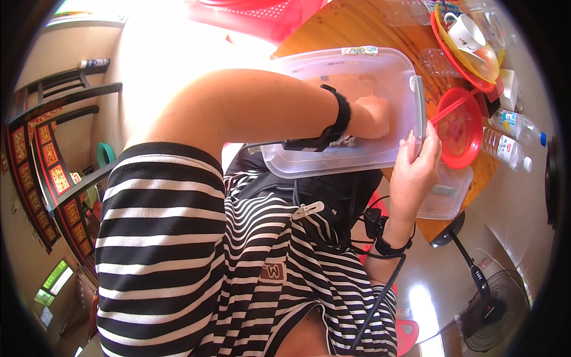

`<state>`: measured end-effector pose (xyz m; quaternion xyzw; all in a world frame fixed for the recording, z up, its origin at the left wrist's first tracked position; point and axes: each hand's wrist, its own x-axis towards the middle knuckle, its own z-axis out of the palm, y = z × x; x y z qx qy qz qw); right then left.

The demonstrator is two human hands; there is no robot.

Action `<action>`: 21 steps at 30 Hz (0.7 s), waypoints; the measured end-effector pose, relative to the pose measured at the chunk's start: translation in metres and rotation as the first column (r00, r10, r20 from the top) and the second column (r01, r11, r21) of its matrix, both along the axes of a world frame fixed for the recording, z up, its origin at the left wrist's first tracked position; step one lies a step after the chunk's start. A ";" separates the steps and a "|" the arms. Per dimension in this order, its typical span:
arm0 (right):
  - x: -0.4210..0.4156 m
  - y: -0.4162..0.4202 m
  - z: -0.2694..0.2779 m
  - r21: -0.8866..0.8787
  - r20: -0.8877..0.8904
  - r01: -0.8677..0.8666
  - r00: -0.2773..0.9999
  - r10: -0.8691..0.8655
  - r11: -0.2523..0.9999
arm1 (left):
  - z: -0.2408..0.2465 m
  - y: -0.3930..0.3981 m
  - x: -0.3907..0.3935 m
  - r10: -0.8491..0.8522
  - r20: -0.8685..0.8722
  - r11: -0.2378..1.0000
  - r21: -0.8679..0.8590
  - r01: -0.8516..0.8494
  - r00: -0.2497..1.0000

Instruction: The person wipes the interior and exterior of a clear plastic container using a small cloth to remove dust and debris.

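Observation:
A clear plastic storage box [308,166] with a grey side latch [419,105] is tilted in front of my body, its open mouth facing me. My left hand [372,117] reaches down inside it, with the fingers curled and partly out of sight. A crumpled grey-and-white thing [347,141], perhaps cloth, shows beside that wrist; whether the hand holds anything is hidden. At the box's right edge, my right hand [417,160] grips the rim, thumb inside and fingers outside. Both wrists carry black straps with devices.
On the wooden table [486,176] lie a red plastic basin [468,156], a clear lidded container [450,201], plastic bottles [504,147] and stacked plates with a white cup [466,33]. A fan [488,308] stands at lower right. A black cable [379,294] crosses my shirt.

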<state>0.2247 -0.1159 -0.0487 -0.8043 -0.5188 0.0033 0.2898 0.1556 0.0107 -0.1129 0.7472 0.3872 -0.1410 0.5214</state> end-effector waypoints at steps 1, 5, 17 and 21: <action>0.000 0.000 0.001 -0.007 -0.011 0.005 1.000 -0.005 1.000 | -0.004 0.003 0.003 0.033 -0.025 0.993 -0.109 -0.035 0.999; -0.001 -0.002 0.004 -0.054 -0.120 0.031 0.992 -0.038 0.998 | -0.013 0.015 0.002 0.102 -0.100 0.912 -0.388 -0.133 0.990; -0.003 0.001 0.004 0.020 -0.125 0.046 0.991 -0.043 0.999 | 0.045 0.030 -0.036 -0.162 -0.003 0.987 0.002 0.162 0.987; -0.003 0.000 0.002 0.001 -0.066 0.042 0.997 -0.041 0.999 | 0.035 0.016 -0.012 -0.206 -0.083 0.977 0.043 0.211 0.975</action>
